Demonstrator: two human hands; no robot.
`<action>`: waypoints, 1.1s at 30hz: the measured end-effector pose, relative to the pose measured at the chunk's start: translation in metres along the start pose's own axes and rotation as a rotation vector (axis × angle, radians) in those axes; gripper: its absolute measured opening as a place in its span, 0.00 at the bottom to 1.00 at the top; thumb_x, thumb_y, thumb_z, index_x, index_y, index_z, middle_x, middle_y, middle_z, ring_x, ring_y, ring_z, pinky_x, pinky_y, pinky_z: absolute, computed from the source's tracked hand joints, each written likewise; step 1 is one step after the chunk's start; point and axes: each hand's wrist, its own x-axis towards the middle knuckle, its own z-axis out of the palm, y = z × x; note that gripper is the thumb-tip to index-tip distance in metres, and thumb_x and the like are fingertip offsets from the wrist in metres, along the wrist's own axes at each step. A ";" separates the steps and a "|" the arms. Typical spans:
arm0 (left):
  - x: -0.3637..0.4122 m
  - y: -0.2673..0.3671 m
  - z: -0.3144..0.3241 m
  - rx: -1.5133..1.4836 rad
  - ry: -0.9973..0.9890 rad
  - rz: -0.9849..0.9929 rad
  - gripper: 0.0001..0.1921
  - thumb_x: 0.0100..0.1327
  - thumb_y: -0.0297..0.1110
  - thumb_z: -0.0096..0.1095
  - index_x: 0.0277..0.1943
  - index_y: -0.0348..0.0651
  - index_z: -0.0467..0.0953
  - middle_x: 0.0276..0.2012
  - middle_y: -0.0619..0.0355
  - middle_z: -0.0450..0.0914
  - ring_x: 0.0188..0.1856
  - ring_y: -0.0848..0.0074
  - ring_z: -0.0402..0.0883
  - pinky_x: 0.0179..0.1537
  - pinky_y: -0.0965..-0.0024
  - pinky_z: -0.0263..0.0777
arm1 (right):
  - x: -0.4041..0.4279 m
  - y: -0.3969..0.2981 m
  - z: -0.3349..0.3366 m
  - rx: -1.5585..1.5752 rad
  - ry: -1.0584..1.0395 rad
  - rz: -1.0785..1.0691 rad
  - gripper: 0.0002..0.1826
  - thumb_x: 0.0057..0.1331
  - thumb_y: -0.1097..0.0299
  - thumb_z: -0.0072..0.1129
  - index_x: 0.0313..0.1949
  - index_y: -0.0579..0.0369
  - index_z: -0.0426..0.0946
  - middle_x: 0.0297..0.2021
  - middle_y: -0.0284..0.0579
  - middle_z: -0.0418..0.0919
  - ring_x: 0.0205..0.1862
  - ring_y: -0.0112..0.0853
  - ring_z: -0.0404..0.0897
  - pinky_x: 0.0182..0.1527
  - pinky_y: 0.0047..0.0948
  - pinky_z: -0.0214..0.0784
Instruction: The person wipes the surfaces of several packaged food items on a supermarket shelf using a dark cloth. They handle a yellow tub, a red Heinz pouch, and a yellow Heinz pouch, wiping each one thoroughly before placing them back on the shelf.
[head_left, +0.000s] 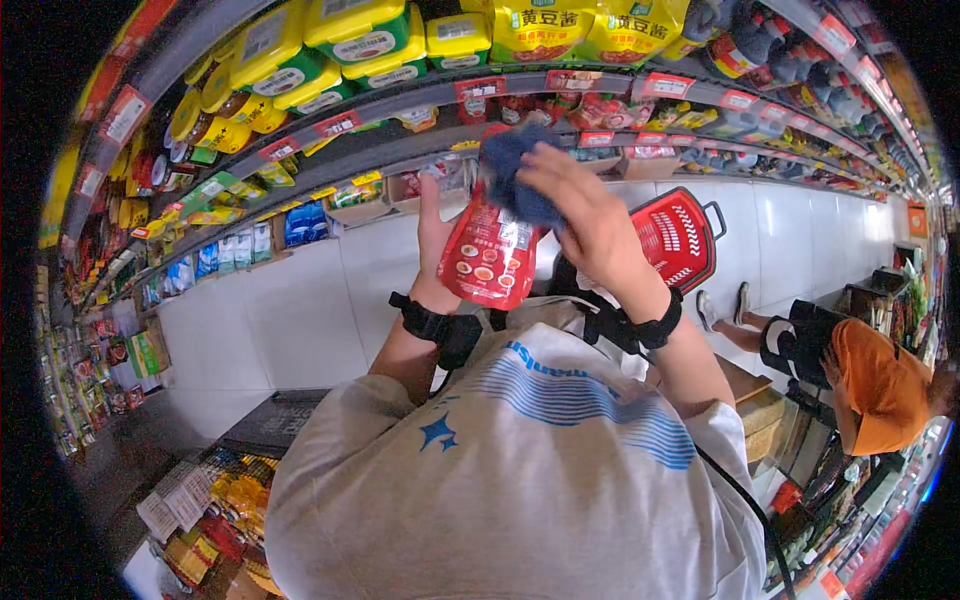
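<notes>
A red plastic pouch of sauce (489, 259) with small food pictures stands before my chest in the head view. My left hand (435, 247) is behind and beside its left edge, the thumb pointing up; most of the fingers are hidden by the pouch. My right hand (581, 202) holds a dark blue cloth (521, 169) against the upper part of the pouch. The cloth covers the pouch's top. Both wrists wear black straps.
Shelves with price tags (480, 88) curve across the front, bearing yellow-lidded tubs (360, 37), yellow pouches (540, 30) and bottles. A red shopping basket (675, 236) stands on the floor at right. Farther right is a person in an orange shirt (877, 375). Packaged goods are behind on the left.
</notes>
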 end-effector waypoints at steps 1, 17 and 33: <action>0.000 -0.001 0.002 0.048 0.000 0.000 0.56 0.66 0.81 0.50 0.78 0.35 0.62 0.74 0.42 0.71 0.71 0.55 0.76 0.76 0.48 0.65 | 0.001 0.001 0.000 -0.027 0.057 0.067 0.35 0.53 0.89 0.55 0.63 0.56 0.77 0.67 0.58 0.76 0.73 0.54 0.72 0.73 0.49 0.68; -0.001 0.007 -0.004 -0.041 -0.005 0.118 0.54 0.70 0.78 0.46 0.79 0.35 0.59 0.75 0.40 0.68 0.74 0.50 0.71 0.76 0.43 0.62 | -0.010 -0.008 0.004 0.084 -0.051 0.028 0.36 0.51 0.89 0.52 0.63 0.59 0.77 0.68 0.57 0.76 0.74 0.54 0.70 0.75 0.51 0.65; -0.006 0.005 0.016 0.107 -0.041 0.054 0.56 0.69 0.81 0.42 0.79 0.32 0.59 0.74 0.36 0.69 0.72 0.52 0.74 0.73 0.49 0.68 | -0.019 -0.022 0.011 0.055 -0.102 -0.013 0.37 0.51 0.87 0.56 0.64 0.61 0.75 0.69 0.59 0.74 0.76 0.55 0.68 0.77 0.52 0.62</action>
